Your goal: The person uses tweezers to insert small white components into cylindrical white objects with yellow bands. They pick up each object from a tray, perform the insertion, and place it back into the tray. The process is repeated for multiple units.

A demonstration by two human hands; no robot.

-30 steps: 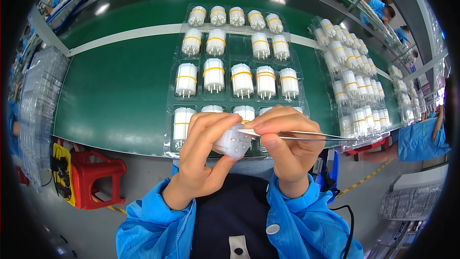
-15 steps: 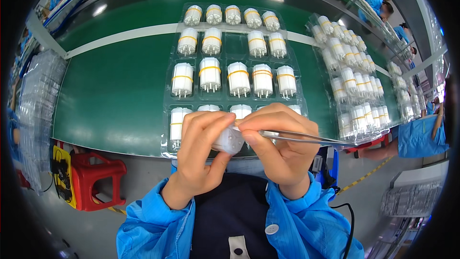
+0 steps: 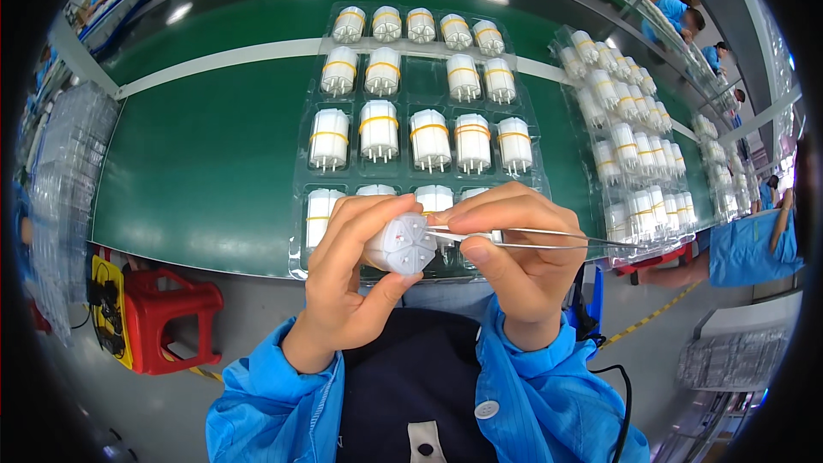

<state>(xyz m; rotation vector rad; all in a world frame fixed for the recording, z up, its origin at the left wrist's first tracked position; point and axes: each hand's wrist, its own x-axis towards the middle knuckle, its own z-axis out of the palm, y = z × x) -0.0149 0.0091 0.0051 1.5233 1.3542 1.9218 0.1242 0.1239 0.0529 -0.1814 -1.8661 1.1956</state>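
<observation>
The left hand (image 3: 351,291) is wrapped around a white cylindrical part (image 3: 401,243) just below the centre of the frame, fingers over its top and thumb under it, so that its segmented round end faces the camera. The right hand (image 3: 514,266) is pinched shut on a pair of slim metal tweezers (image 3: 549,238), whose tips touch the right edge of the part's end face while the handle runs out to the right. Both hands hover over the near edge of the green worktop (image 3: 214,163).

Against the earlier frames, the grip of both hands is unchanged and the tweezers keep their near-level line; the part sits a little lower and more squarely toward the camera, with its end face plainer to see. The trays have shifted only slightly in the frame.

Behind the hands lies a clear blister tray (image 3: 302,206) holding rows of white cylinders with yellow bands (image 3: 378,129), pins pointing toward the viewer. A second clear tray (image 3: 626,146) of the same parts lies at the right of the frame. A red stool (image 3: 167,317) stands on the floor at lower left, and a stack of empty clear trays (image 3: 64,171) rises at the far left.
</observation>
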